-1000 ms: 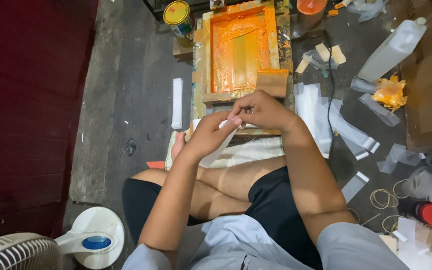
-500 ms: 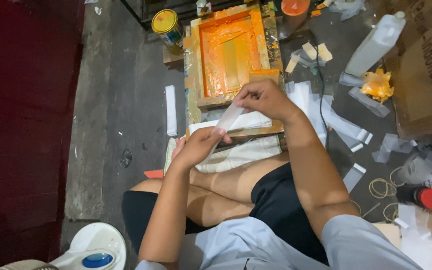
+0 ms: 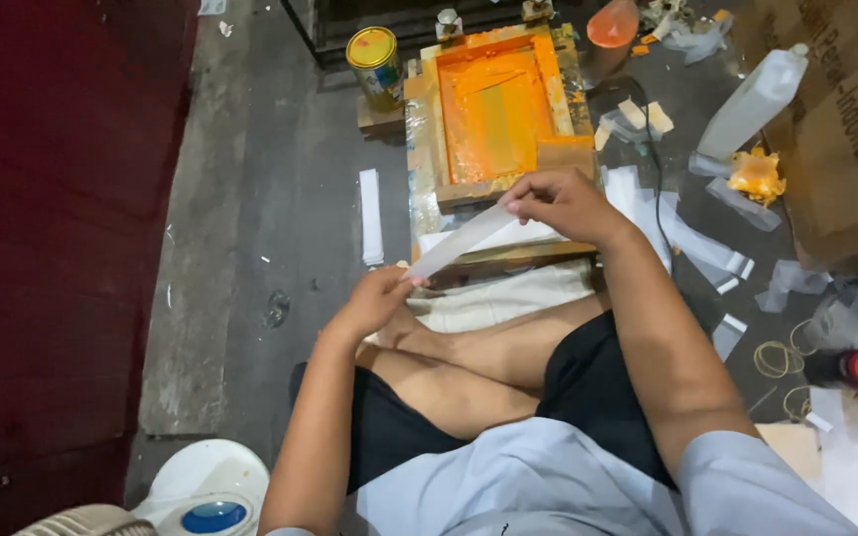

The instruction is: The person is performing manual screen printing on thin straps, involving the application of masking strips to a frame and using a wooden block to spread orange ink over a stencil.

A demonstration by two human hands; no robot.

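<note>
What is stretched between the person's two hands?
In the head view, a long pale strip spans from the left hand to the right hand, each pinching one end.

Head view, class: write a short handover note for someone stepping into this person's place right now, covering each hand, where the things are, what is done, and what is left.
Left hand: pinches the lower end of the white strip, above the knee.
Right hand: pinches the upper end, at the near edge of the orange printing frame.
Strip stretched between both hands, tilted, off the floor.
Around: stack of white strips below the frame, one loose strip on the floor to the left, yellow-lidded can beyond the frame.
Done: one strip picked up.
Left: strip not yet laid anywhere.
</note>
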